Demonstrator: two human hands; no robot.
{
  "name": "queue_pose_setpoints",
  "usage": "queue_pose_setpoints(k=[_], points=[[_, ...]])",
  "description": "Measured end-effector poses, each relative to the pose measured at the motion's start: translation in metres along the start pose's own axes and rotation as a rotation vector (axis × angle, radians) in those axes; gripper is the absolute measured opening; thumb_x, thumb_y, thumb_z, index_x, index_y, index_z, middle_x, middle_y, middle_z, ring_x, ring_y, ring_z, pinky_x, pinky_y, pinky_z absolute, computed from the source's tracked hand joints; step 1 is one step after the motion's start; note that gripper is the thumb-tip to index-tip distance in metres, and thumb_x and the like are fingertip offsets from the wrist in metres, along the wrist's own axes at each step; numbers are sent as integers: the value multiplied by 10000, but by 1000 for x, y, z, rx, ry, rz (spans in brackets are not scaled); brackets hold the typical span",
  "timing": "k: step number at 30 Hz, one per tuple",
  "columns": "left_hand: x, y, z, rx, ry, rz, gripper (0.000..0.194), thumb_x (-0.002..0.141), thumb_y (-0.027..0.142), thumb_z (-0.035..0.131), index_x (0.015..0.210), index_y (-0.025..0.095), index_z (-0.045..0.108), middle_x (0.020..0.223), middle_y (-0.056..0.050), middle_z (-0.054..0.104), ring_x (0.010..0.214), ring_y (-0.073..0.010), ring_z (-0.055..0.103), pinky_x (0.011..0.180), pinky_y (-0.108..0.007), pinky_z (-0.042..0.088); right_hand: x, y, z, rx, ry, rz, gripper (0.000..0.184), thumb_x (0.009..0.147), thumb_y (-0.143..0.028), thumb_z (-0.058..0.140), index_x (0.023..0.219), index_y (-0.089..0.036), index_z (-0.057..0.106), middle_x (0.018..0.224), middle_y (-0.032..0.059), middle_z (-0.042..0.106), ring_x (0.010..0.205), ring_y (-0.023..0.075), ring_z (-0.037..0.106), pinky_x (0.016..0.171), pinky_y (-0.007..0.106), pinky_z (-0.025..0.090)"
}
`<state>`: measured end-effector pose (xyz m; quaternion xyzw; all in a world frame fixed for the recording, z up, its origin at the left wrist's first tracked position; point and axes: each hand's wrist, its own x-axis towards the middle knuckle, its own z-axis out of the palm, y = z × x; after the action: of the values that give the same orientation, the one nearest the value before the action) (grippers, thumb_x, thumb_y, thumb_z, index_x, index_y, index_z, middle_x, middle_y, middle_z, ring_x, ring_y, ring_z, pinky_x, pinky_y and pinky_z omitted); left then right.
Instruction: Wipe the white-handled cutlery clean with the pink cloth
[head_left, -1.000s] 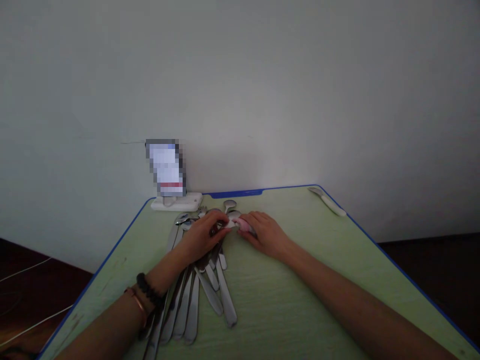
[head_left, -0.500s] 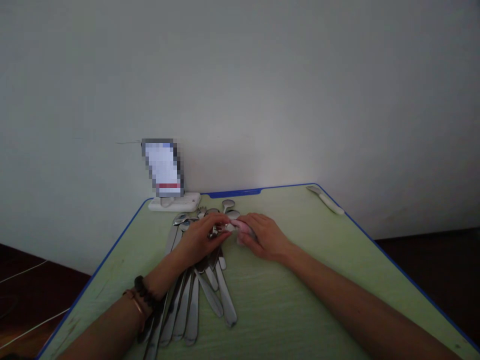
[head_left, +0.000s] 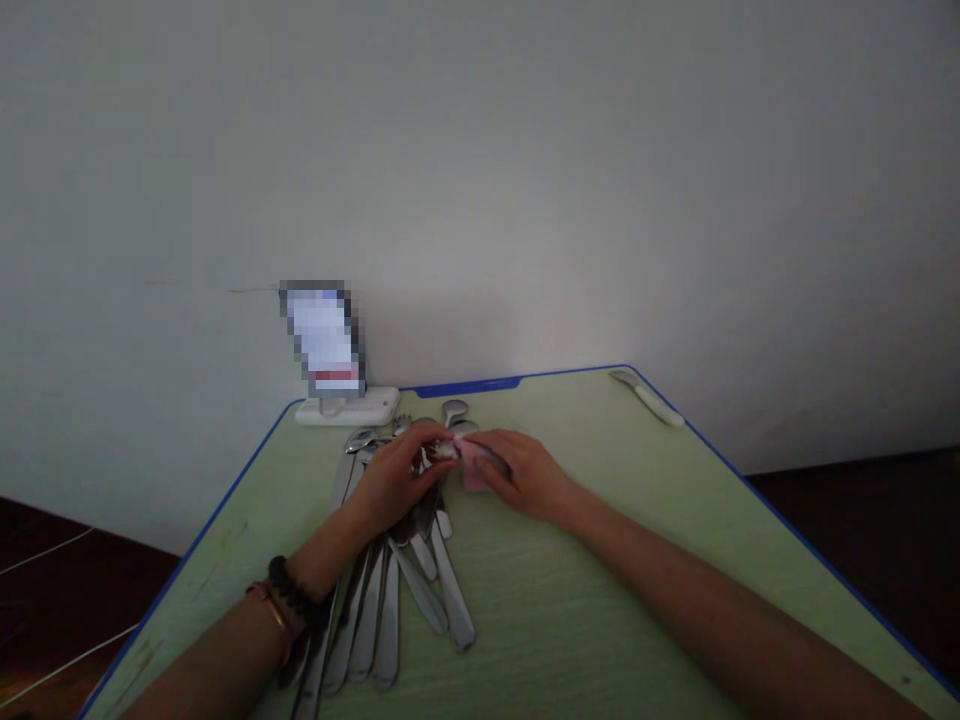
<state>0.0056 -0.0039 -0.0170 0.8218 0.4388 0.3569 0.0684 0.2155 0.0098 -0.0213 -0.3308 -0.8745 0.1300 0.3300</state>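
My left hand [head_left: 397,475] is closed, its thumb and fingers pinching a short metal utensil whose tined head looks like a fork [head_left: 444,450]. My right hand [head_left: 525,475] is closed round the handle end. A pink cloth [head_left: 472,468], perhaps paper, lies against the fork between both hands, its lower corner hanging below my right fingers. Under my left hand a pile of metal cutlery [head_left: 386,610] fans out, handles toward me. Spoon heads [head_left: 454,410] and a fork [head_left: 403,423] show at its far end, partly hidden by my fingers.
At the back left a phone [head_left: 324,340] leans on a white stand [head_left: 349,405]. A white-handled utensil [head_left: 652,400] lies by the far right corner of the green table [head_left: 585,600], which has a blue edge. A wall [head_left: 525,200] rises behind it.
The pink cloth has opened out and hangs lower, and more of the fork's handle shows in my right hand. Both hands stay in nearly the same place; the pile has not moved.
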Motion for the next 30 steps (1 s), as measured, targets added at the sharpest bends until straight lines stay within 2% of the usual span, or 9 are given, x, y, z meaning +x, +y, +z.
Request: queue_pose_setpoints(k=[4,9,13,20,25,30], points=[[0,-1,1,-13,-20,43,186,842,316,521,996,213,540,1045,-39,635,917,-167,609,800,-313,495,1,-5,1,-152,-34,4,341,890,-364,394,1133,-176,542,971,100,645,852,183,594,785,322,442],[0,-1,2,-29,-49,48,159,845,289,519,980,206,531,1082,-48,630,769,-132,621,722,-288,513,1,-12,3,-203,-50,79,343,902,-379,362,1158,-204,508,963,79,657,820,182,618,729,302,437],[-1,-3,3,-22,-44,37,167,840,303,529,982,214,529,1068,-39,634,773,-137,620,691,-279,512,1,-14,2,-171,-38,144,334,888,-396,380,1103,-175,510,959,80,671,810,192,632,719,301,441],[-1,-1,1,11,-43,57,181,836,324,546,973,207,534,1022,-36,644,736,-127,612,679,-261,511,0,-8,0,-219,-73,4,341,809,-345,506,1101,-169,516,993,91,654,888,204,601,789,318,423],[-1,1,0,10,-49,100,188,835,329,546,973,202,552,1032,-55,645,905,-160,618,774,-291,507,0,-8,2,-254,-85,-3,296,857,-358,452,1078,-181,536,921,88,651,831,184,599,750,304,410],[-1,0,1,7,-67,114,173,830,347,553,931,207,574,1028,-47,652,826,-134,630,722,-254,509,1,-10,0,-287,-121,5,258,864,-368,436,1006,-186,550,855,67,649,763,174,597,689,287,390]])
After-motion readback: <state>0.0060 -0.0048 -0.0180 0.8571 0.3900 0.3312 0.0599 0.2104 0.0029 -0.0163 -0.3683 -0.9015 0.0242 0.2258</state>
